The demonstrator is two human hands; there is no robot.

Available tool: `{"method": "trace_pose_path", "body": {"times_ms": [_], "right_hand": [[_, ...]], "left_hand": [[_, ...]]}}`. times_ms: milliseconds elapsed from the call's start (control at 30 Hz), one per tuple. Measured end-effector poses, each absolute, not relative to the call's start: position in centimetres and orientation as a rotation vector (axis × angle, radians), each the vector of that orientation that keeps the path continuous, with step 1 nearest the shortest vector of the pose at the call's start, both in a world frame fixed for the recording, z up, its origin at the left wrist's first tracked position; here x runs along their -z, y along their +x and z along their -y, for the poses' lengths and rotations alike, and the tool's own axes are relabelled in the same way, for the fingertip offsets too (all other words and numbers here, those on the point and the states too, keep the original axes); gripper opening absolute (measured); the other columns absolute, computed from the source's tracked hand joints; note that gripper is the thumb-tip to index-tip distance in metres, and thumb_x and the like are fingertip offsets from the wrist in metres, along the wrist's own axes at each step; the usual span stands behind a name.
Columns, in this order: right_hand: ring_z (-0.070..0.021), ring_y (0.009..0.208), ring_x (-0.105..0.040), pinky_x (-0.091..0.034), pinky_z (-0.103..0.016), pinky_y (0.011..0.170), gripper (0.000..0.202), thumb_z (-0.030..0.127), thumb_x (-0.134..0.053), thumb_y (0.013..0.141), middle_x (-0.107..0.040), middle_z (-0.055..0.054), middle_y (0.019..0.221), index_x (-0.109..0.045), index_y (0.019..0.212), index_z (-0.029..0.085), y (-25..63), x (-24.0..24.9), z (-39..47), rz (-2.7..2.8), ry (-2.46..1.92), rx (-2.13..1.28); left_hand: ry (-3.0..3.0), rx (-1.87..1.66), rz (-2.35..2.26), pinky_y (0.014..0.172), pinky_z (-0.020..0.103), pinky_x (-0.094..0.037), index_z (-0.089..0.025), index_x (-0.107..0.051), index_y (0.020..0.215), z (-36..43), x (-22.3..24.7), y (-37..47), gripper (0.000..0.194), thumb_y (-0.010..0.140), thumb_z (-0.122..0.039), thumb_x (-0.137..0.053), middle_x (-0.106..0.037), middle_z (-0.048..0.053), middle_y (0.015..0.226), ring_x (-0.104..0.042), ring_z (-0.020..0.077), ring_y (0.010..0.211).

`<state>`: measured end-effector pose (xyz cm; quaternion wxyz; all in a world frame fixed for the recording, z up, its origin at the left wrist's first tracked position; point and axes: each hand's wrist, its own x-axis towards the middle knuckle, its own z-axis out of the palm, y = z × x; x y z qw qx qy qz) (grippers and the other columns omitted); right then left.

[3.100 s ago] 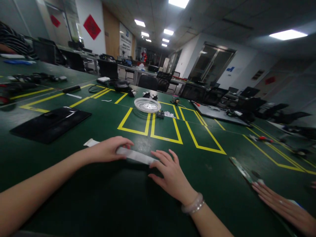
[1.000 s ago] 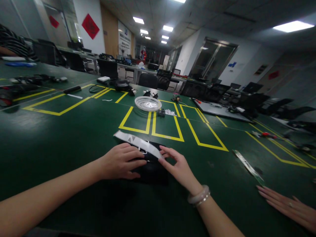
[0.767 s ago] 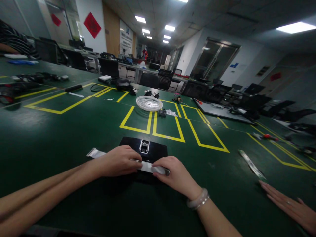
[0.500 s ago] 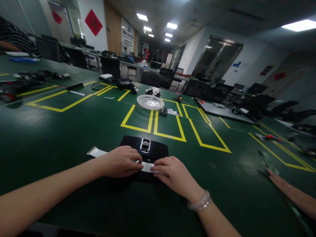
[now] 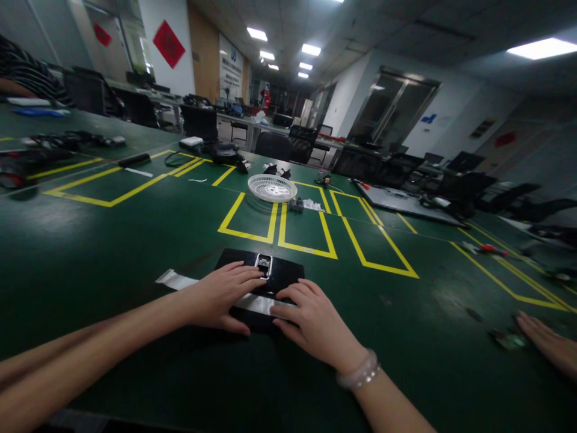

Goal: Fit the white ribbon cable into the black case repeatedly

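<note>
A black rectangular plate [image 5: 286, 272] with a metal-framed square opening [image 5: 264, 266] lies on the green table. Across its near part runs a flat silvery-white strip [image 5: 256, 304], whose left end sticks out past my left forearm. My left hand [image 5: 225, 294] lies over the plate and strip with its fingers stretched out towards the opening and the thumb apart. At the plate's right side, my right hand [image 5: 306, 319] has its thumb and fingers closed on the strip's right end, which they hide.
Beyond the plate are yellow taped outlines [image 5: 309, 249] and a white round plastic basket [image 5: 272, 188]. A grey board [image 5: 406, 201] lies at the back right. Another person's hand [image 5: 547, 340] rests at the right edge, near a small greenish item [image 5: 507, 338].
My left hand has opened, let go of the strip and moved forward over the plate. My right hand stays at the strip. The other person's hand has shifted right.
</note>
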<state>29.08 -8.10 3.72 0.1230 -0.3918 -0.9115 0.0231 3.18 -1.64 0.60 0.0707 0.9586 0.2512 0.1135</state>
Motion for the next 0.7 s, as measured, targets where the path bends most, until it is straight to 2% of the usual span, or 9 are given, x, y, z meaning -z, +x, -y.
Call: {"method": "trace_pose_path", "body": {"times_ms": [67, 167, 367, 500, 600, 700], "right_hand": [[-0.0226, 0.112, -0.060, -0.035, -0.050, 0.111, 0.022, 0.031, -0.061, 0.096, -0.068, -0.004, 0.119, -0.069, 0.116, 0.030, 29.2, -3.6, 7.9, 2.634, -1.117, -0.055], [-0.0226, 0.113, -0.061, -0.035, -0.049, 0.110, 0.026, 0.029, -0.059, 0.096, -0.068, -0.005, 0.121, -0.066, 0.121, 0.029, 29.4, -3.8, 7.8, 2.556, -1.092, -0.016], [-0.0227, 0.112, -0.061, -0.035, -0.049, 0.110, 0.025, 0.024, -0.058, 0.095, -0.069, -0.005, 0.120, -0.066, 0.119, 0.028, 29.7, -4.1, 8.0, 2.437, -1.063, 0.109], [-0.0226, 0.113, -0.060, -0.035, -0.049, 0.110, 0.026, 0.023, -0.059, 0.095, -0.068, -0.005, 0.122, -0.066, 0.120, 0.028, 29.9, -3.8, 7.8, 2.463, -1.079, 0.092], [-0.0237, 0.116, -0.059, -0.034, -0.052, 0.111, 0.028, 0.024, -0.060, 0.095, -0.067, -0.005, 0.124, -0.065, 0.122, 0.028, 30.0, -3.6, 7.6, 2.513, -1.123, 0.057], [-0.0234, 0.118, -0.058, -0.033, -0.052, 0.112, 0.026, 0.025, -0.060, 0.095, -0.067, -0.004, 0.124, -0.066, 0.120, 0.029, 30.1, -3.4, 7.5, 2.546, -1.169, 0.009]], "left_hand": [[2.864, -0.310, -0.773, 0.119, 0.052, -0.023, -0.019, -0.040, 0.150, 1.6, -0.6, 3.3, 0.093, 0.075, -0.065, -0.071, -0.046, 0.014, 0.151, -0.043, 0.0328, 0.138], [2.848, -0.320, -0.770, 0.120, 0.052, -0.021, -0.021, -0.044, 0.147, 1.7, -0.9, 3.5, 0.089, 0.074, -0.061, -0.074, -0.050, 0.014, 0.147, -0.047, 0.0322, 0.135], [2.821, -0.389, -0.848, 0.121, 0.054, -0.016, -0.022, -0.045, 0.145, 1.0, -2.1, 2.7, 0.088, 0.071, -0.057, -0.078, -0.055, 0.012, 0.142, -0.051, 0.0306, 0.132], [2.787, -0.452, -1.158, 0.120, 0.054, -0.016, -0.022, -0.050, 0.141, -1.2, -3.2, 0.1, 0.079, 0.076, -0.063, -0.070, -0.055, 0.012, 0.143, -0.049, 0.0315, 0.133], [2.701, -0.486, -1.483, 0.119, 0.056, -0.015, -0.021, -0.050, 0.142, -3.8, -3.3, -3.2, 0.079, 0.079, -0.068, -0.063, -0.054, 0.013, 0.144, -0.048, 0.0332, 0.133], [2.531, -0.429, -1.854, 0.116, 0.056, -0.021, -0.018, -0.049, 0.143, -6.3, -3.1, -7.0, 0.081, 0.081, -0.069, -0.058, -0.054, 0.014, 0.144, -0.048, 0.0349, 0.131]]}}
